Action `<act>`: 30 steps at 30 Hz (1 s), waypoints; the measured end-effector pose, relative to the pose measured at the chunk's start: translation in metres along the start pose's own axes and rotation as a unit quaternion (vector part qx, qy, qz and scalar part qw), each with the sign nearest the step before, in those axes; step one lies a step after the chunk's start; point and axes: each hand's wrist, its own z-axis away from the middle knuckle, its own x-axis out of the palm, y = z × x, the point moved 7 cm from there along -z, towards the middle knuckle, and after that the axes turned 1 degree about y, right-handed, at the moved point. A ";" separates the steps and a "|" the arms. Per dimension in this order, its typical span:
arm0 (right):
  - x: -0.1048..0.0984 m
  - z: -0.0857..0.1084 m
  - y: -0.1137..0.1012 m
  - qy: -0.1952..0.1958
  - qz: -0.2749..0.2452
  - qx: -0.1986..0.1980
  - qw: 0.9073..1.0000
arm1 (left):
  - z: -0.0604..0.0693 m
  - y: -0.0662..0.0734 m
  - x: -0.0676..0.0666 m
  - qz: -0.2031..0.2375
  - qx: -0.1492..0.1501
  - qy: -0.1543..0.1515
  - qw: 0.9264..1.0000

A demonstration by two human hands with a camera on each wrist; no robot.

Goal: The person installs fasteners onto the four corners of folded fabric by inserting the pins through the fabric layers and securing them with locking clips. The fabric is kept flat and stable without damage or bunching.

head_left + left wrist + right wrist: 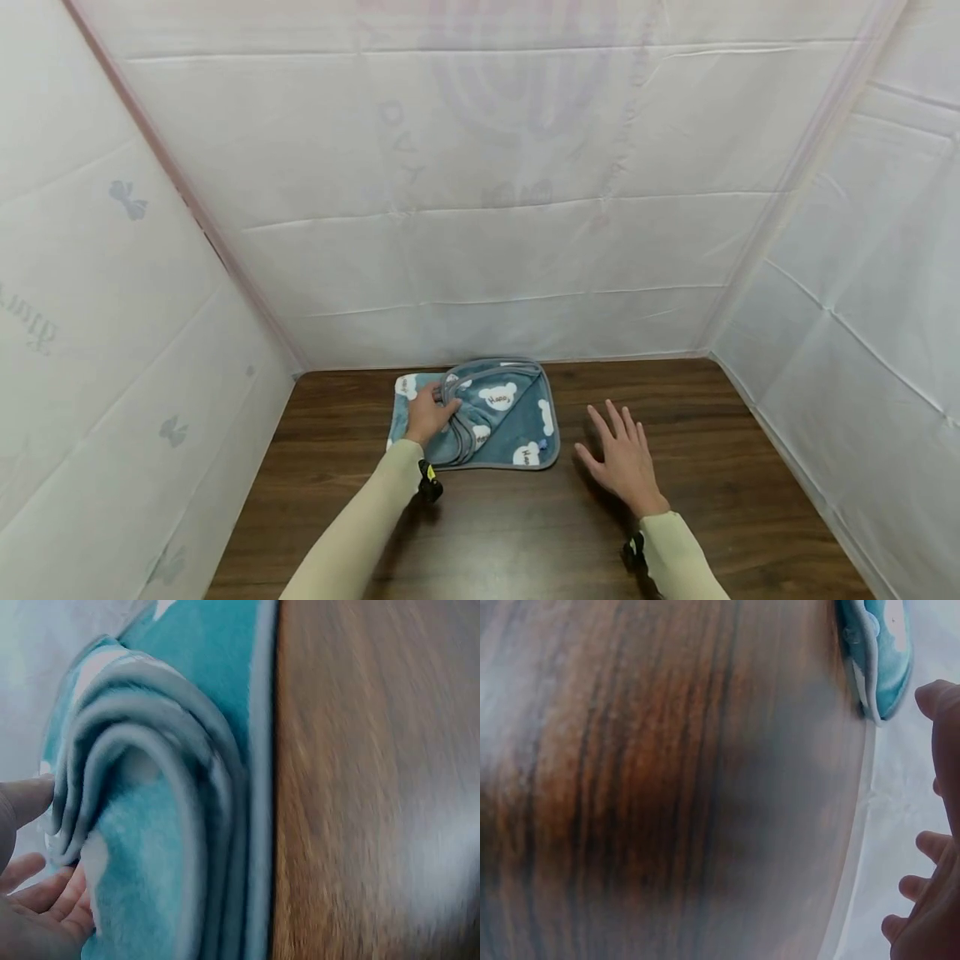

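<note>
A teal plush blanket (pixel 517 429) with white bear-head patches and grey edging lies folded on the table by the back wall. My left hand (pixel 429 414) pinches several folded layers of it, which bend up in a curve. In the left wrist view, the thumb of my left hand (pixel 37 877) is on one side of the grey-edged layers (pixel 150 742) and the fingers lie under them. My right hand (pixel 624 458) hovers to the right of the blanket, fingers spread and holding nothing. The right wrist view shows its fingers apart from the blanket's corner (pixel 881 667).
The dark wooden table (pixel 510 533) is bounded by white fabric walls at the back (pixel 480 275), left (pixel 135 350) and right (pixel 862 308). Bare wood lies in front of the blanket and to its right.
</note>
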 end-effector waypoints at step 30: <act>-0.001 0.014 0.009 0.024 -0.004 0.000 1.000 | 0.116 0.106 0.123 -0.371 0.577 0.023 0.727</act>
